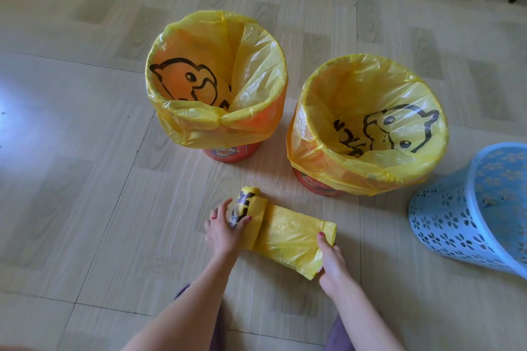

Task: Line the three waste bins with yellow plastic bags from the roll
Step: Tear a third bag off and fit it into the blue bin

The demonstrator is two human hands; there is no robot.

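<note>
Two orange bins already lined: one (232,151) up and left of the roll, the other (319,185) up and right of it, each with a yellow bag folded over its rim. Third bin, the blue basket (467,216), far right of the roll, tipped on its side, still bare.

Roll (246,208) flat on the floor, low in the middle of the view, one bag (291,233) drawn out to its right.

Left hand (224,229) clamped over the roll, fingers curled around it, pinning it down. Right hand (332,259) pinching the free end of the drawn-out bag, thumb on top, remaining fingers apparently beneath.

Thin film, by the look of it: very light, limp, slick, prone to stretching or ripping anywhere but the tear line. Best held flat and wide near that line, roll pressed firmly, then a short sharp pull sideways. Likely fiddly afterwards: layers clinging together, mouth needing a rub between fingertips to open. Basket probably light too, needing righting and steadying while the bag goes over its rim.
</note>
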